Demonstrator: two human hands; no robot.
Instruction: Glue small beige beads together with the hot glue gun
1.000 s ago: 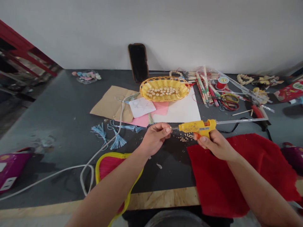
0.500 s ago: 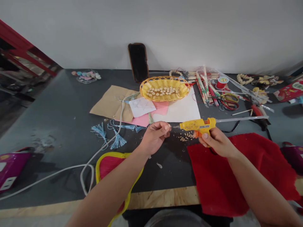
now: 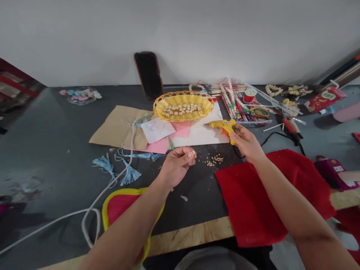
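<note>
The left hand (image 3: 177, 165) pinches a tiny pale piece (image 3: 194, 152), probably light, fragile and best held by its edges, while the right hand (image 3: 248, 144) grips the likely rigid glue gun (image 3: 221, 124) by its handle, right of the left hand.

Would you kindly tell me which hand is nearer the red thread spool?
The right hand, in front of the spool; the left hand is farther off, to its left.
</note>
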